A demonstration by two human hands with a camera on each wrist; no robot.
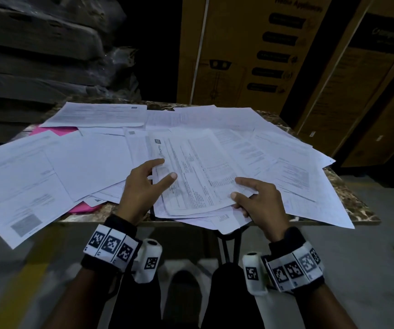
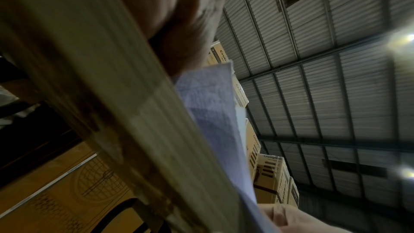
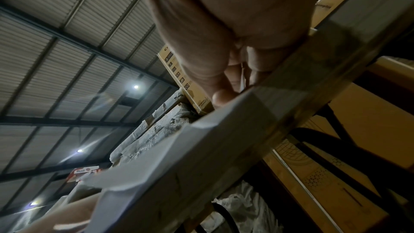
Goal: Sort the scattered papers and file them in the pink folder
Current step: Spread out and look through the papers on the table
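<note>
Loose white printed papers (image 1: 91,160) cover the small marble-patterned table (image 1: 357,210). The pink folder (image 1: 55,131) lies under them at the left; only a far strip and a near corner (image 1: 82,207) show. In front of me lies a sheaf of printed sheets (image 1: 198,172). My left hand (image 1: 166,168) holds its left edge, thumb on top and forefinger stretched along it. My right hand (image 1: 236,187) pinches its near right corner, thumb above and fingers below. In the left wrist view a sheet (image 2: 212,112) stands up from the table edge beside my fingers (image 2: 179,24).
Tall cardboard appliance boxes (image 1: 250,51) stand right behind the table and at the right. Dark wrapped stacks (image 1: 36,55) rise at the back left. Several sheets overhang the table's near and left edges (image 1: 13,210). My knees and the table's dark legs (image 1: 226,245) are below.
</note>
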